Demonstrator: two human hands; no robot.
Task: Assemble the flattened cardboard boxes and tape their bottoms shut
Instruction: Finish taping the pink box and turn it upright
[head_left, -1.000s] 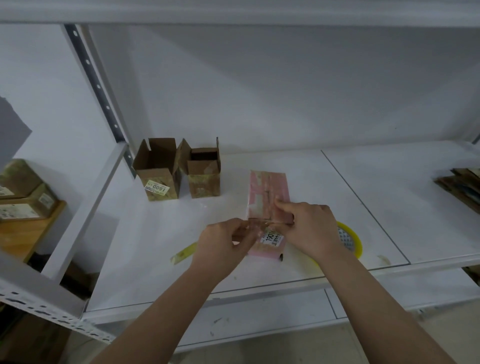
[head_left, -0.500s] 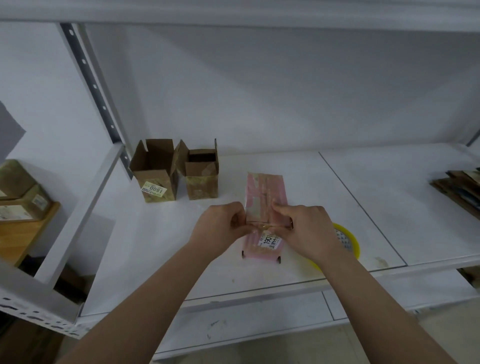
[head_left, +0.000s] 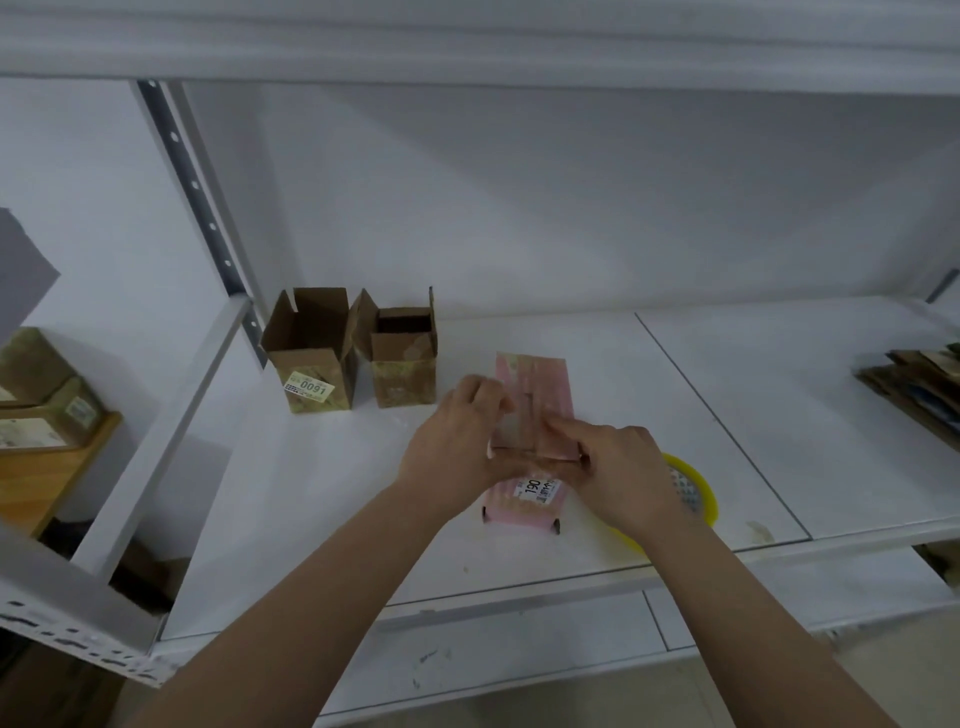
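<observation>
A pink cardboard box (head_left: 540, 387) stands on the white shelf (head_left: 322, 493), its folded flaps facing up and a white label on its near side. My left hand (head_left: 454, 441) grips the box's left side, fingers curled over the top edge. My right hand (head_left: 621, 475) lies at the box's near right corner, forefinger stretched flat along the flaps. A yellow tape roll (head_left: 698, 496) sits on the shelf right of the box, partly hidden behind my right hand.
Two assembled brown boxes (head_left: 311, 371) (head_left: 405, 366) stand open-topped at the shelf's back left. Flattened cardboard (head_left: 917, 387) is stacked at the far right. A slotted metal upright (head_left: 200, 195) rises at the left. More boxes (head_left: 44, 410) sit on a wooden table beyond it.
Both hands pinched at the near edge of the box's top before. My left hand has since slid farther back along the box's left side, and my right forefinger now lies flat on the flaps.
</observation>
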